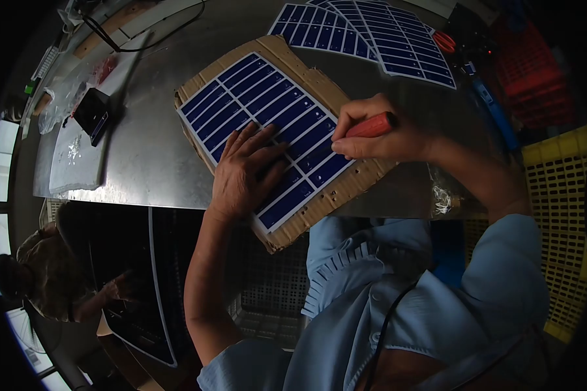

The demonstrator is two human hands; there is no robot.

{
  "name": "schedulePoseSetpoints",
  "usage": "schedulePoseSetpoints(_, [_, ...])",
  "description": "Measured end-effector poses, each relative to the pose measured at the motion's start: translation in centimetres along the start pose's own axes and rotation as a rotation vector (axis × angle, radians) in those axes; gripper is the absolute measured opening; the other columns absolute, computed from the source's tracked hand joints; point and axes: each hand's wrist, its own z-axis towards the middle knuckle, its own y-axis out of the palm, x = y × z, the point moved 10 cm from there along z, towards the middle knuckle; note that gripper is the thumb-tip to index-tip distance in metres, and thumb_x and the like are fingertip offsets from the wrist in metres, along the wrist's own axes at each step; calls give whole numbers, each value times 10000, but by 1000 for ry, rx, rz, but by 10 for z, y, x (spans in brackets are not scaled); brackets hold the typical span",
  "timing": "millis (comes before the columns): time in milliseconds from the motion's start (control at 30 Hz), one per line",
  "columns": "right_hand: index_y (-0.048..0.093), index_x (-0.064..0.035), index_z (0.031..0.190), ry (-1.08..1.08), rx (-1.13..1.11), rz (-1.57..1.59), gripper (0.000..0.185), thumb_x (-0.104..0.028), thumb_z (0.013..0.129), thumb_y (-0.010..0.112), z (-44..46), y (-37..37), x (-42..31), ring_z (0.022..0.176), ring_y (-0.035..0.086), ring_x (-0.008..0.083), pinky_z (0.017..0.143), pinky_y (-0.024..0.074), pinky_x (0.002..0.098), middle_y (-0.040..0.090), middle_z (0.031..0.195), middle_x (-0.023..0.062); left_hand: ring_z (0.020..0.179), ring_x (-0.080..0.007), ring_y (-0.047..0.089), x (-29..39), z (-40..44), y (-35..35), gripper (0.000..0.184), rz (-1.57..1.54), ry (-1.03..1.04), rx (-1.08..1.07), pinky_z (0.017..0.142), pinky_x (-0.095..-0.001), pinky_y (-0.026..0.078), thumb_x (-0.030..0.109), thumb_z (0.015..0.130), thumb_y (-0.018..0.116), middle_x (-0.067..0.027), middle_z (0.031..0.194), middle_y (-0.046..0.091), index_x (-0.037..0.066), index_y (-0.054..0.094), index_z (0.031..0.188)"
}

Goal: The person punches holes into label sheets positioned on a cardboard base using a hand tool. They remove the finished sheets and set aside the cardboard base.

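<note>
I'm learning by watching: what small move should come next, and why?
Probably press the red tool lightly against the blue sheet: the right hand grips it near the sheet's edge, and the left hand lies on the sheet over the cardboard.

Workshop or small factory station. Landmark: metal worktable (156,91). On it: printed label sheets (398,39), cardboard backing (365,173). Right of it: stacked red crates (535,78), yellow crate (557,195). Left, beyond it: a co-worker (52,274).
</note>
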Motion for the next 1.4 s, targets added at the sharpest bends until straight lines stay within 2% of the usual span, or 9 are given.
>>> schedulePoseSetpoints(67, [632, -21, 859, -201, 129, -222, 250, -255, 809, 705, -10, -4, -12, 630, 627, 104, 573, 498, 222, 655, 749, 66, 1301, -345, 381, 0, 0, 0, 299, -3, 3, 1, 1103, -490, 240, 227, 816, 638, -96, 1320, 519, 157, 662, 1106])
schedulePoseSetpoints(100, [627, -13, 857, -118, 129, -123, 234, -220, 795, 714, -11, -1, -1, 637, 628, 107, 578, 483, 229, 659, 751, 67, 1303, -346, 379, 1, 0, 0, 300, -5, 11, 1, 1102, -491, 241, 225, 815, 638, -97, 1318, 520, 157, 661, 1106])
schedulePoseSetpoints(300, [622, -5, 856, -210, 193, -80, 219, -201, 798, 702, -7, 0, 6, 649, 629, 105, 578, 487, 234, 654, 740, 60, 1302, -347, 380, 0, 1, 0, 298, -7, 17, -6, 1099, -493, 247, 222, 809, 641, -98, 1317, 521, 154, 664, 1098])
schedulePoseSetpoints(433, [615, -3, 851, -138, 156, -72, 198, -183, 799, 679, -3, 1, 8, 642, 630, 118, 567, 485, 244, 648, 731, 61, 1301, -345, 381, 0, 1, 1, 296, -9, 12, -10, 1098, -496, 247, 219, 809, 642, -98, 1320, 518, 156, 664, 1098])
schedulePoseSetpoints(500, [603, -11, 838, -309, 135, -222, 165, -160, 789, 651, -2, 7, -10, 627, 630, 130, 550, 479, 258, 641, 715, 65, 1301, -344, 382, -1, 1, 1, 297, 0, -1, -16, 1099, -499, 245, 218, 806, 646, -95, 1323, 516, 161, 665, 1097])
schedulePoseSetpoints(833, [555, -36, 750, -312, 3, -306, 136, -145, 762, 636, 21, 26, -30, 572, 612, 189, 536, 471, 298, 607, 637, 77, 1296, -342, 390, -2, -1, 2, 304, 9, -12, -24, 1096, -502, 247, 205, 795, 654, -94, 1321, 518, 166, 666, 1097])
schedulePoseSetpoints(1133, [567, -37, 757, -234, 40, -243, 158, -171, 793, 642, 25, 19, -7, 607, 615, 164, 558, 472, 292, 618, 663, 68, 1264, -317, 439, 0, -1, -2, 296, -7, -17, 19, 1083, -489, 285, 213, 766, 694, -81, 1267, 564, 148, 682, 1055])
schedulePoseSetpoints(1300, [573, -25, 763, -301, 228, -140, 166, -169, 807, 644, 29, 2, -3, 608, 613, 157, 564, 472, 282, 627, 676, 70, 1215, -297, 496, 0, -2, -6, 261, -26, 6, 58, 1069, -489, 314, 208, 742, 723, -74, 1212, 602, 124, 697, 988])
schedulePoseSetpoints(1400, [570, -18, 763, -266, 231, -192, 165, -160, 809, 641, 36, 6, 2, 607, 612, 152, 566, 472, 280, 626, 674, 72, 1217, -300, 494, -1, -2, -6, 257, -43, 6, 60, 1073, -491, 309, 209, 744, 720, -82, 1209, 603, 120, 696, 985])
